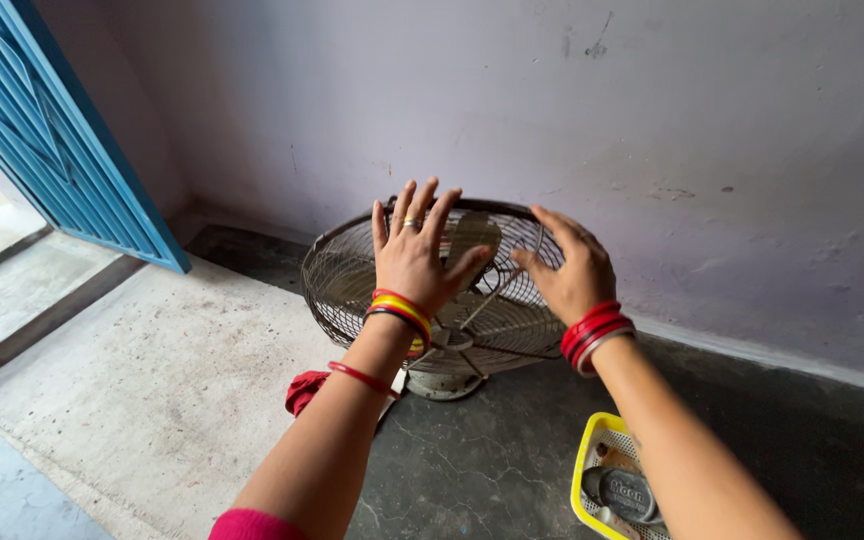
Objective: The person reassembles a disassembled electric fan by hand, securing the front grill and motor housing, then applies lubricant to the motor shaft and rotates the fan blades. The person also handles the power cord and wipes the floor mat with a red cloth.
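Right now both hands are up against the wire cage of an old table fan (432,290) that stands on the floor close to the pale purple wall (652,110). The left hand (414,255) is spread wide, fingers apart, palm laid flat on the front grille near the fan's top rim, at about twelve o'clock on the cage. The right hand (570,268) sits at roughly two o'clock, fingers loosely extended and resting on the wires near the rim; whether they hook around a wire I cannot tell. Neither hand is closed on anything.

Behind the fan there is only a narrow gap to the wall. At nine o'clock from the fan the concrete floor (152,380) runs open toward a blue door (42,120). A red cloth (304,390) lies on the floor just beside the fan's base, at seven o'clock. At five o'clock, near the right forearm, a yellow basket (584,470) sits on the darker floor, well apart from the fan, with a dark oval thing inside it.
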